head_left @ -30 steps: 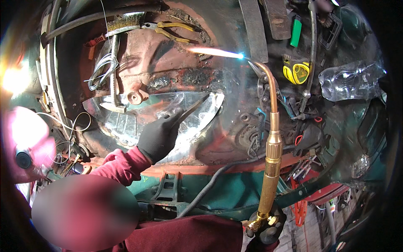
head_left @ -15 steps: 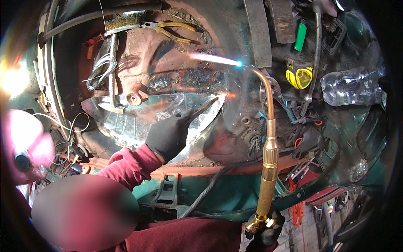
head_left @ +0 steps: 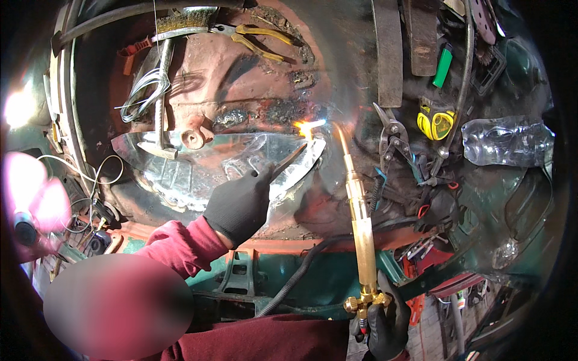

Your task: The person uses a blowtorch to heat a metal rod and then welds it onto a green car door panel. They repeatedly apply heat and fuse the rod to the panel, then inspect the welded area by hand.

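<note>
In a black glove, my left hand (head_left: 239,204) is closed round a narrow flat metal tool (head_left: 289,159), its exact kind unclear. The tool's tip rests at the right end of a shiny sheet-metal patch (head_left: 235,157) on the reddish-brown car body panel (head_left: 253,75). My right hand (head_left: 388,325), also gloved in black, grips a brass gas torch (head_left: 362,234) near its valves at the lower right. The torch is lit. Its bent nozzle aims left, and the flame (head_left: 310,126) plays just above the tool's tip, glowing orange.
A hammer (head_left: 158,150) lies across the patch's left part, near a wire coil (head_left: 146,93) and yellow-handled pliers (head_left: 256,39). To the right are metal snips (head_left: 392,135), a green lighter (head_left: 442,66), a yellow tape measure (head_left: 436,123) and a clear plastic bottle (head_left: 509,141).
The torch has swung left and its nozzle is lower, bringing the flame close to the tool's tip and the patch. My left hand stays nearly in place. The view has shifted slightly.
</note>
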A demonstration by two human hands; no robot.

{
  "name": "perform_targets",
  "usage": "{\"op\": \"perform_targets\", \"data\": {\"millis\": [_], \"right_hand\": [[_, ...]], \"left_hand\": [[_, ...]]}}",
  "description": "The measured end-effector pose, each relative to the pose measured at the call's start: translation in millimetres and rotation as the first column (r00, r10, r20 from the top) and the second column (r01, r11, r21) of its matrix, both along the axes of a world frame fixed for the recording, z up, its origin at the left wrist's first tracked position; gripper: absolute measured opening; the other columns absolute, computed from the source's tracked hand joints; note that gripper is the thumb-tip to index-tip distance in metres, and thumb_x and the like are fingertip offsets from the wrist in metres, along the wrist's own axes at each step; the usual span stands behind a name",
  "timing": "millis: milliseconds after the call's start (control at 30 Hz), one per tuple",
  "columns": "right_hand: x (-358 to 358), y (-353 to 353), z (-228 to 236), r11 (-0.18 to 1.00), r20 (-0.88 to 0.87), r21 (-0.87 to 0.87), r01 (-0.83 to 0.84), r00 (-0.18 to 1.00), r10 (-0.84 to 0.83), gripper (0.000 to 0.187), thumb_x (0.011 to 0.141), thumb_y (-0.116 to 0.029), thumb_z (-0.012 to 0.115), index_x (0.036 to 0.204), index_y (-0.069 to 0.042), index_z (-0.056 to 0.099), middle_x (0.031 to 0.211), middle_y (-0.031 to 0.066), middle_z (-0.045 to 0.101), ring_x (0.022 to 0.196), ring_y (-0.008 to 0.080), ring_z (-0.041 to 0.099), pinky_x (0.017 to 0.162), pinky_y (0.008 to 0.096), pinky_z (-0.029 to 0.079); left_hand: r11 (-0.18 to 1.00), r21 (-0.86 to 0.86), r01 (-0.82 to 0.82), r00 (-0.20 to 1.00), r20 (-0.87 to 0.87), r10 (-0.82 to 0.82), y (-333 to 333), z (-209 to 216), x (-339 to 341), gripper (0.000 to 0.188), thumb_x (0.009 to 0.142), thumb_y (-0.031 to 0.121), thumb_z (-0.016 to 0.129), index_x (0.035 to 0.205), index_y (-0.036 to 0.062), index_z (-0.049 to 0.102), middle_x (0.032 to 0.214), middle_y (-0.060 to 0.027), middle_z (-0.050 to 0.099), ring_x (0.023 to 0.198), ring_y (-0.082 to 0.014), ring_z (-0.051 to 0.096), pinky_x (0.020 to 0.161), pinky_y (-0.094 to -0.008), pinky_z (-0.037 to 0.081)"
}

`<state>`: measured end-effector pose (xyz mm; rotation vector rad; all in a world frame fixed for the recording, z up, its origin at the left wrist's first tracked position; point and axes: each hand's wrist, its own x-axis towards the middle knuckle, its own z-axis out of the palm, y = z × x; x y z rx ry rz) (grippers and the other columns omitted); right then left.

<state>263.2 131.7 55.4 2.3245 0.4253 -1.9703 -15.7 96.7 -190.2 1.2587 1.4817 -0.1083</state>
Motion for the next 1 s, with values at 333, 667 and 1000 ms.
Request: {"op": "perform_targets", "data": {"millis": [333,667,1000], "right_hand": [[-11.7,11.9,-29.0,0.995,-0.012,-0.063,-0.076,0.997,0.076,0.066,0.115,-0.035,0.055,0.165,0.003,0.037,0.101,0.0133,0.074,0.059,0.0103,0.061,0.054,0.0254,0.051],[-10.7,13.5,-35.4,0.995,-0.044,-0.080,-0.063,0.997,0.059,0.071,0.115,-0.039,0.055,0.167,0.004,0.033,0.102,0.0143,0.075,0.056,0.0080,0.059,0.051,0.0234,0.049],[-13.8,17.1,-36.5,0.993,-0.056,-0.111,-0.035,0.998,0.029,0.067,0.116,-0.037,0.053,0.167,0.003,0.035,0.100,0.0140,0.074,0.053,0.0080,0.058,0.049,0.0234,0.048]], "left_hand": [[0.996,-0.069,0.051,0.999,-0.001,-0.051,6.3,15.9,-2.7,0.048,0.100,0.013,0.061,0.147,0.0055,0.056,0.101,-0.0246,0.072,0.080,-0.0463,0.073,0.069,-0.0550,0.059],[0.998,-0.050,0.046,0.999,0.012,-0.046,7.8,15.5,2.1,0.049,0.101,0.014,0.059,0.149,0.0043,0.055,0.101,-0.0246,0.072,0.079,-0.0456,0.073,0.067,-0.0557,0.059],[0.998,-0.030,0.059,0.998,-0.016,-0.060,9.3,11.4,3.8,0.050,0.099,0.013,0.060,0.148,0.0039,0.055,0.097,-0.0232,0.071,0.078,-0.0445,0.073,0.066,-0.0543,0.059]]}}
